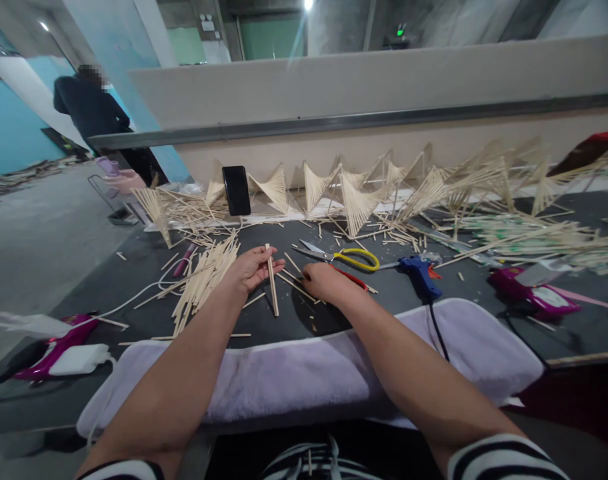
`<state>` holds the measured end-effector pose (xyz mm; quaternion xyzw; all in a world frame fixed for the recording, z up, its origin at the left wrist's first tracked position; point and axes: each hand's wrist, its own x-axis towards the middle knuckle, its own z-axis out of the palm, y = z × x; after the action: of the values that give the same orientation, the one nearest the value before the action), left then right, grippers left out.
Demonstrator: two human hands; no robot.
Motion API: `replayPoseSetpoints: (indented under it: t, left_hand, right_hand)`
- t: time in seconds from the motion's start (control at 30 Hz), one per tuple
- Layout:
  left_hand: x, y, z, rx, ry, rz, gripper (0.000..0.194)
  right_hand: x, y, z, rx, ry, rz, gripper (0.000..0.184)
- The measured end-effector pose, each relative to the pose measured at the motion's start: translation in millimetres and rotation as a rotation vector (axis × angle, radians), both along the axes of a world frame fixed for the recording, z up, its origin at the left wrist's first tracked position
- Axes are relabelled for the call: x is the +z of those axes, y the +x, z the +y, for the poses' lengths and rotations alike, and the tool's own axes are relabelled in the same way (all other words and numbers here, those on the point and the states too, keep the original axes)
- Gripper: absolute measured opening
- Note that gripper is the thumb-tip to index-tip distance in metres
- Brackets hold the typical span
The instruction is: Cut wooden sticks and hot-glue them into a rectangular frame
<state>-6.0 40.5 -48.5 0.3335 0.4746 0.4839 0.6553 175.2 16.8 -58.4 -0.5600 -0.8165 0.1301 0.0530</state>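
Observation:
Pinched in the fingers of my left hand (pixel 257 267) are thin wooden sticks (pixel 273 283), held nearly upright with their lower ends toward me. My right hand (pixel 321 280) is low over the dark tabletop, its fingers closed at the ends of some loose sticks (pixel 297 287); whether it grips one is hidden. Just beyond the right hand lie scissors (pixel 357 258) with yellow and red handles, blades pointing left. A blue glue gun (pixel 421 275) rests to their right. Left of my left hand spreads a pile of loose sticks (pixel 207 283).
Twisted stick structures (pixel 354 200) line the back of the table, with a phone (pixel 237 191) standing among them. Purple power strips (pixel 534 293) lie on both sides. A lilac towel (pixel 304 380) covers the front edge. A person (pixel 91 107) stands at the far left.

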Motion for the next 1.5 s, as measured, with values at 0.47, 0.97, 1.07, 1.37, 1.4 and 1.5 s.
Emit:
replayPoseSetpoints:
  t: [0.47,0.97,1.07,1.37,1.4,1.5]
  left_hand:
    - [-7.3,-10,5,0.018,0.098,0.292,0.019]
    - [-9.3,2,-5,-0.202,0.189,0.078,0.021]
    - [-6.4,3,-7,-0.225,0.229,0.105,0.021]
    - [37.1,-64,-11,-0.539,0.242,1.001,0.019]
    - [38.5,-68,-12,-0.62,0.184,1.083,0.017]
    - [34.4,-61,-16,-0.808,0.009,1.299,0.014]
  right_hand:
    - [-6.5,0,-3,0.042,0.003,-0.042,0.029]
    - [-11.7,-19,-7,0.091,-0.067,0.619,0.028]
    - [-16.3,-25,-12,0.117,-0.353,0.687,0.026]
    - [-7.8,-17,-9,0.001,-0.332,0.653,0.023]
    - [-7.8,-15,-7,-0.006,-0.282,0.629,0.023]
    - [-8.2,-11,-2,-0.017,-0.157,0.545,0.023]
